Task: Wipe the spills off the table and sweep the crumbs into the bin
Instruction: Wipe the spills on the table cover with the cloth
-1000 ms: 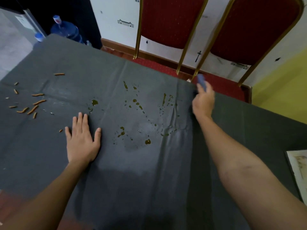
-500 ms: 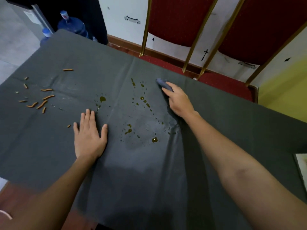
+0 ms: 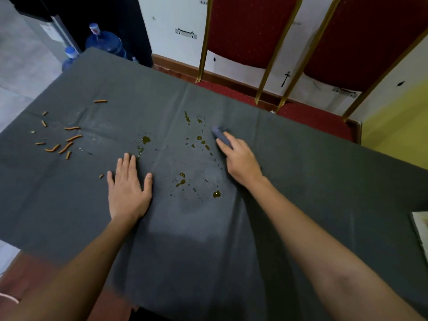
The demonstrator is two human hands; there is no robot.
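While the left hand (image 3: 128,191) lies flat on the surface (image 3: 324,181), grip released, the right hand (image 3: 242,162) presses a blue cloth (image 3: 220,133) beside brown spills (image 3: 199,137), fingers outstretched.

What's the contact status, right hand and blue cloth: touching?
Touching. The head view shows the right hand lying over the blue cloth with no gap, pressing it onto the grey tablecloth.

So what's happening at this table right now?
A person is wiping. The right hand presses a blue cloth onto the grey tablecloth beside the brown spills, which are not yet wiped. The left hand lies flat on the tablecloth, holding nothing. The orange crumbs sit untouched at the left; no bin is in view.
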